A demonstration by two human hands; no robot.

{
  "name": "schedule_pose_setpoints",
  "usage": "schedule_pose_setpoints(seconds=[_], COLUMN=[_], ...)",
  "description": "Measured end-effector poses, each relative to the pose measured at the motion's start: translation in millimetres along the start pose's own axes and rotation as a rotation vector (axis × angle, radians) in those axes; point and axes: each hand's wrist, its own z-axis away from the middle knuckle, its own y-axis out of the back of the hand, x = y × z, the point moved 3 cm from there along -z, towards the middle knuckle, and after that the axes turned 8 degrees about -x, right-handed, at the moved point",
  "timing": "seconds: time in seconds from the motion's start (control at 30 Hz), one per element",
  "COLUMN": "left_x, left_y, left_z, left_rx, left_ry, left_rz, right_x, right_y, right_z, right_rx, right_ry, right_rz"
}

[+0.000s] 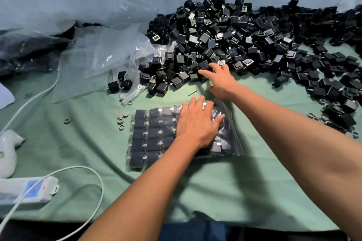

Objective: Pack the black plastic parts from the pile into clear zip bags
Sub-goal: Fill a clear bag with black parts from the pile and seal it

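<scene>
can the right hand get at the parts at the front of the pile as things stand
Probably yes: the right hand is stretched out with open fingers at the near edge of the pile, and nothing lies between them.

Dim bluish light, soft shadows, wide-angle edge warping

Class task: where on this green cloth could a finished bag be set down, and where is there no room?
Free: bare green cloth nearest the person, between the power strip and right forearm, below the filled zip bag. Crowded: the pile of black parts and empty bags behind.
</scene>
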Motion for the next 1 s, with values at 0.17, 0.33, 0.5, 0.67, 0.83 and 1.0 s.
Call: schedule_pose_setpoints(seconds=[0.17, 0.33, 0.5, 0.67, 0.83, 1.0], left_x=[-0.3, 0.3, 1.2, 2.2, 2.4, 2.6], left_y=[0.5, 2.3, 4.1, 6.2, 6.6, 7.6], left_z=[-0.1, 0.1, 2.3, 3.9, 5.6, 4.9], left_rx=[0.009, 0.006, 0.013, 0.022, 0.041, 0.060], left_ry=[0.006, 0.002, -0.003, -0.006, -0.012, -0.013], left_rz=[0.016, -0.001, 0.018, 0.031, 0.072, 0.087], right_x=[2.3, 30.2, 54.1, 45.8, 29.0, 24.5], right_y=[-1.3, -0.8, -21.8, -45.2, -43.0, -46.8], right_z=[8.5, 48.7, 113.4, 155.4, 160.2, 158.1], right_rx=[0.160, 0.391, 0.356, 0.249, 0.037, 0.150], right_ry=[0.011, -0.127, -0.251, -0.171, 0.033, -0.020], right_rz=[-0.142, -0.353, -0.915, -1.160, -1.361, -1.183])
